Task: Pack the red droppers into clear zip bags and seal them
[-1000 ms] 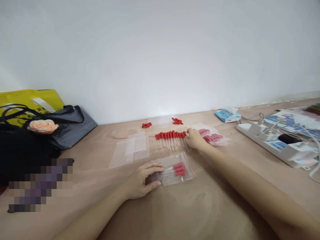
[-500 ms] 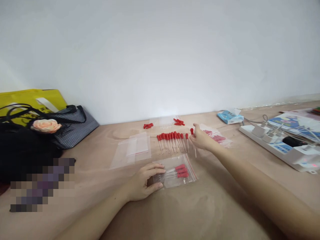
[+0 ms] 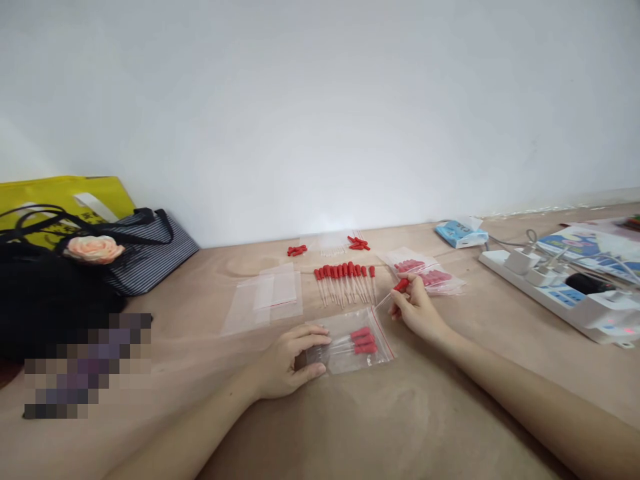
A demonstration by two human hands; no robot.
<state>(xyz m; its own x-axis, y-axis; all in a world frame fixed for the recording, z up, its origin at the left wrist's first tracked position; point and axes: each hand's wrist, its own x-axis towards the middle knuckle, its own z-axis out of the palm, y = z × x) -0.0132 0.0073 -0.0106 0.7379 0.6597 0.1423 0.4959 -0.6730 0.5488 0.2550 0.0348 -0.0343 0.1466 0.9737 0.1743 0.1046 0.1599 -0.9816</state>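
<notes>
Between the fingers of my right hand (image 3: 414, 307) is the red bulb of a dropper (image 3: 401, 285), its thin clear tip angled down-left toward the bag's red-lined edge. My left hand (image 3: 295, 360) lies on the left end of a clear zip bag (image 3: 345, 363), thumb and fingers apart, pressing it to the table. Inside that bag are three red-bulbed droppers (image 3: 365, 341). Just beyond it a row of several red-topped droppers (image 3: 345, 272) lies side by side, tips toward me.
Filled bags (image 3: 430, 277) lie right of the row, flat clear bags (image 3: 273, 297) left. Small red bulbs (image 3: 359, 243) and clear tubes sit near the wall. A tissue pack (image 3: 460, 233) and power strip (image 3: 560, 293) are right; a striped bag (image 3: 145, 257) is left.
My right hand has lifted the dropper from the row's right end, drawn it nearer and tilted its tip toward the bag. My left hand has stayed on the bag.
</notes>
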